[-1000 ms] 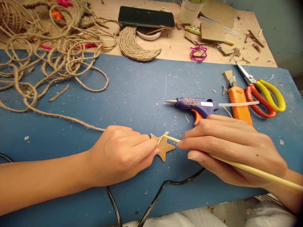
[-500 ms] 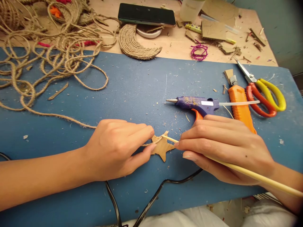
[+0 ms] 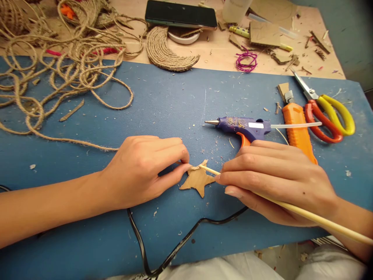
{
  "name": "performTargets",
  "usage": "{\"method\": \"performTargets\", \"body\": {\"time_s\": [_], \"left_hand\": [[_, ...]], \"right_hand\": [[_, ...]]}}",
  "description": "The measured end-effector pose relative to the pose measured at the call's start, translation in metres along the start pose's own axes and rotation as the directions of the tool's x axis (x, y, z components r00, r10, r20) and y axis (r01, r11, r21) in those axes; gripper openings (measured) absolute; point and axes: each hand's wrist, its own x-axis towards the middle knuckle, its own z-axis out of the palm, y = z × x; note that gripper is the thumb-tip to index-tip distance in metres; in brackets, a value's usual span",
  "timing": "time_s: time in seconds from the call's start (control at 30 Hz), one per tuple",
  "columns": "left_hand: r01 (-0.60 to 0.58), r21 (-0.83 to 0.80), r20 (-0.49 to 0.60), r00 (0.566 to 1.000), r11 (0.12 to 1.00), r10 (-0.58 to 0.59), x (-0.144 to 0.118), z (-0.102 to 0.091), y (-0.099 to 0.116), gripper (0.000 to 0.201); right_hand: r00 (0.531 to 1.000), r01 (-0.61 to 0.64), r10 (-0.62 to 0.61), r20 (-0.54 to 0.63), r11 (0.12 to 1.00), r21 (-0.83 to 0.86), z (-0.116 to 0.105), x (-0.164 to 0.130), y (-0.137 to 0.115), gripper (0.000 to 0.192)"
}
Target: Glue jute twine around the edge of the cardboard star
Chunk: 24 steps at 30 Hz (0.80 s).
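A small cardboard star [image 3: 198,180] lies on the blue mat [image 3: 163,105]. My left hand [image 3: 142,167] pinches the end of a jute twine [image 3: 58,138] at the star's upper left point. My right hand [image 3: 276,181] holds a thin wooden stick [image 3: 320,221] like a pen, its tip pressed on the star's top edge. The twine runs left from under my left hand to a loose tangle.
A purple glue gun [image 3: 241,127] lies just behind my right hand, its black cord [image 3: 175,249] looping near the front edge. An orange cutter [image 3: 297,130] and scissors [image 3: 326,111] sit right. A twine crescent [image 3: 166,52], phone [image 3: 180,17] and cardboard scraps lie behind.
My left hand has drawn back to the left and up, uncovering more of the star. The twine end has shifted from across the star to its upper left point. The stick stays put.
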Motion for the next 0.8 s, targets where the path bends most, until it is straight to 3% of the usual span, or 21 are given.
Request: {"method": "performTargets", "body": {"time_s": [0.8], "left_hand": [[0.061,-0.039,-0.006,0.998,0.997,-0.061,-0.0003,0.0034,-0.0029,0.011]], "right_hand": [[1.0,0.006,-0.006,0.017,1.0,0.009,-0.0046,0.001,-0.0058,0.01]]}}
